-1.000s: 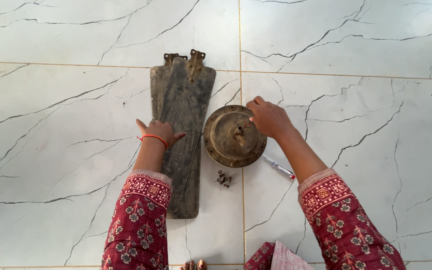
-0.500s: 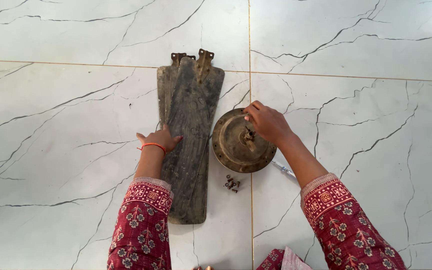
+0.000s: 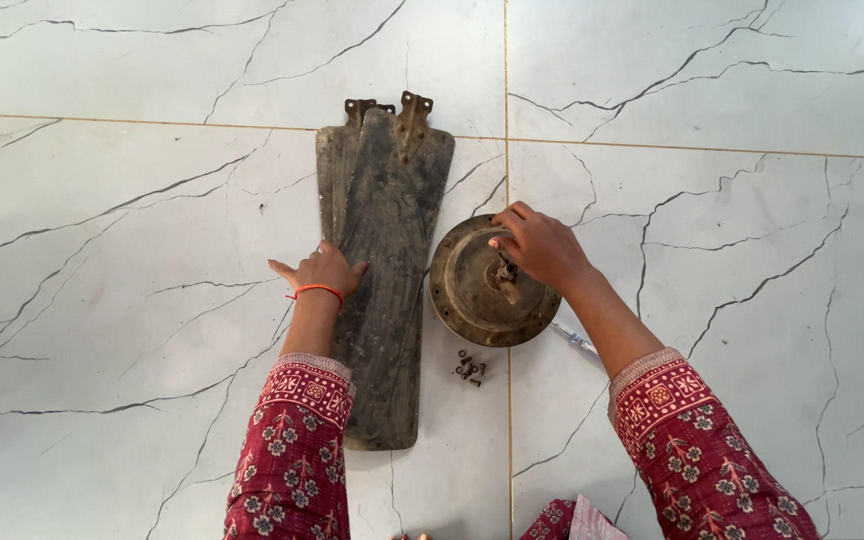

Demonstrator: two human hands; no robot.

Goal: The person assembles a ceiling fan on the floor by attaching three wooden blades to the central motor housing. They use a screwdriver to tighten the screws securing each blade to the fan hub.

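Note:
Two dirty, dark ceiling fan blades (image 3: 384, 250) lie stacked on the white marble floor, metal brackets at their far end. My left hand (image 3: 320, 272), with an orange band at the wrist, rests flat on the left edge of the blades, fingers spread. To the right sits a round, rusty fan motor housing (image 3: 472, 290). My right hand (image 3: 540, 245) lies over its top right, fingers curled on the rim near the centre shaft.
A small heap of loose screws (image 3: 469, 367) lies just below the motor housing. A screwdriver (image 3: 577, 342) pokes out from under my right forearm. Red patterned cloth (image 3: 577, 520) shows at the bottom edge. Marble tiles (image 3: 102, 300) stretch all around.
The view has shifted slightly. My right hand has moved further over the motor housing toward its centre shaft. My left hand stays on the blades.

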